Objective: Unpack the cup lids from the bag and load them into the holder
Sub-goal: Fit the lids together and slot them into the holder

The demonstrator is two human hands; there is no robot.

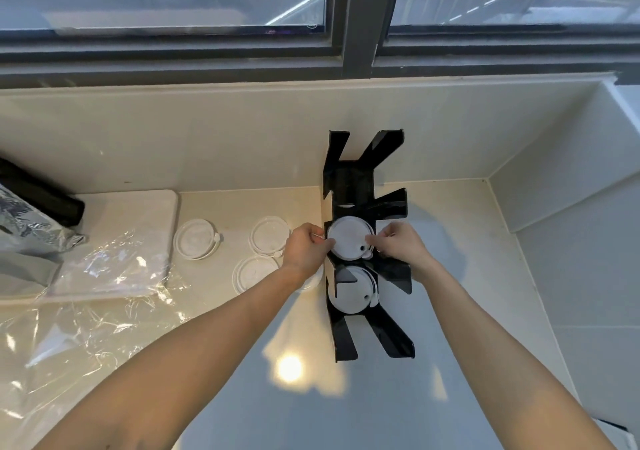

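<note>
— What are your hands doing in the head view?

— Your left hand [306,249] is curled, its fingertips pinching the left edge of a white lid [349,238]. Your right hand [398,243] is curled too, fingers pinching the same lid's right edge. So you grip it from both sides.

— And where does that lid sit?

— In the middle slot of the black holder [367,241], which stands on the pale tabletop [450,276] against the back wall. A second lid [351,292] rests in the slot nearer to you.

— Where are the others?

— Three loose lids [268,235] lie flat on the tabletop, left of the holder, just beside your left hand. The clear plastic bag [86,311] lies crumpled farther left, well apart from the holder.
</note>
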